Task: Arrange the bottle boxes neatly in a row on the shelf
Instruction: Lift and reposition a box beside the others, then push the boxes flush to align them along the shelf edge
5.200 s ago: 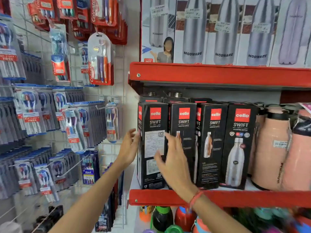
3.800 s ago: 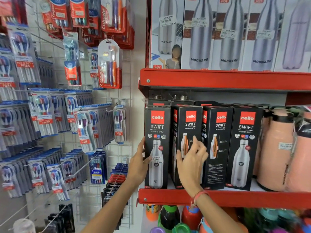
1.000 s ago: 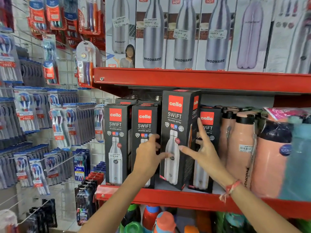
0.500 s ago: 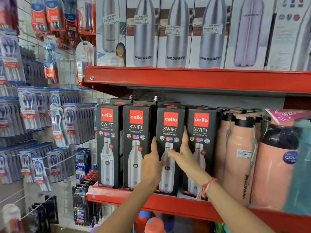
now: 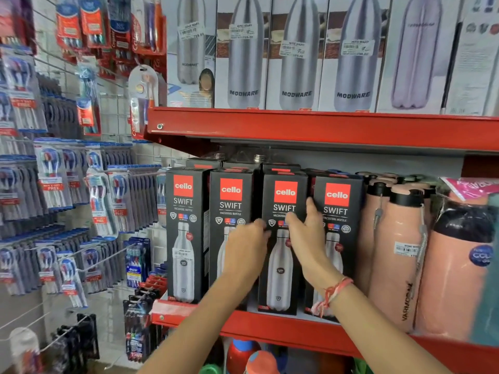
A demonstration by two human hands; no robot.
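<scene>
Red shelf (image 5: 270, 332); third box (image 5: 280, 268) between fingers (image 5: 293, 220)

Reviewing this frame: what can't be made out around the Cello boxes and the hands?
- Third Cello box, head view: both sides hidden by left hand and right hand; grip unclear.
- Back-row boxes: hidden by the front row.
- Price sticker: too small to read.
- Teal object: cut off, blurred.

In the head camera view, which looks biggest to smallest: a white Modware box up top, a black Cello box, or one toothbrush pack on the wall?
1. Modware box, though its top is cut off.
2. Cello box.
3. Toothbrush pack, clearly smallest.
</scene>
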